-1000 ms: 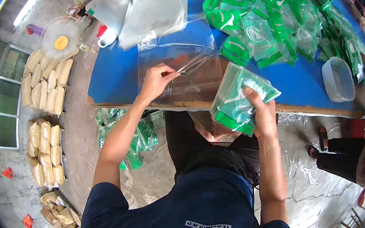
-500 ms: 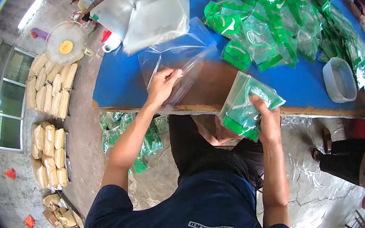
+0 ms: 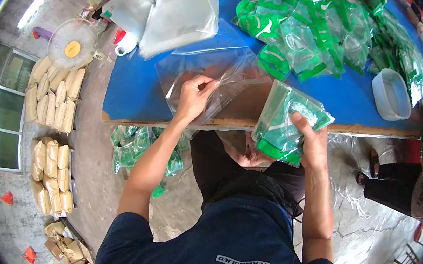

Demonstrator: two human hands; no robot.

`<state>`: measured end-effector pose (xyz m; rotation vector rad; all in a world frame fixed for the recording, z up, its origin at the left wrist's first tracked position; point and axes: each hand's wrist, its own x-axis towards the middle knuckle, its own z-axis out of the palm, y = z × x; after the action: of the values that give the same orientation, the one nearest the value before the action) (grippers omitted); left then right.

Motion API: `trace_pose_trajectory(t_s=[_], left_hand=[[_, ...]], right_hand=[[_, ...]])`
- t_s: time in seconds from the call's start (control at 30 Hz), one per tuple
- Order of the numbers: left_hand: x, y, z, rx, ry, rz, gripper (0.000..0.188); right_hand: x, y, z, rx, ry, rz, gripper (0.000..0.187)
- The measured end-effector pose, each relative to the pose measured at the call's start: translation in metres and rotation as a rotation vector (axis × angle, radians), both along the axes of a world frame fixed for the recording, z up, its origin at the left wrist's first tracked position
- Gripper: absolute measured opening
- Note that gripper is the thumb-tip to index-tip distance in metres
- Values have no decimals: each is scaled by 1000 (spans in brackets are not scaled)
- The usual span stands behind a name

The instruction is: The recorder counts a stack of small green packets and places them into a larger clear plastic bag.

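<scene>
Shifted rightward since half a second ago, the left hand [image 3: 196, 100] is now nearer the packet stack [image 3: 287, 121]. Its thumb and forefinger meet, pinching the clear bag [image 3: 204, 66], whose film spreads around those fingertips above the blue table [image 3: 135, 89]. The right hand [image 3: 313, 146] clamps the packet stack, thumb on top, other fingers mostly hidden. Beyond these fingers lie heaped green packets [image 3: 311, 36]; to their right stands a translucent tub [image 3: 392, 95].
</scene>
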<state>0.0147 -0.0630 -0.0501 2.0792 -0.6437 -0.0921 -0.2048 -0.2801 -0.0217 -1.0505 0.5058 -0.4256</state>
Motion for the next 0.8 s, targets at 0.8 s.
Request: trace_pose_trajectory(t_s=[0.8], left_hand=[[-141,55,-47,-1026,627,417,34]], right_hand=[[182,21,8,-248,63,368,39]])
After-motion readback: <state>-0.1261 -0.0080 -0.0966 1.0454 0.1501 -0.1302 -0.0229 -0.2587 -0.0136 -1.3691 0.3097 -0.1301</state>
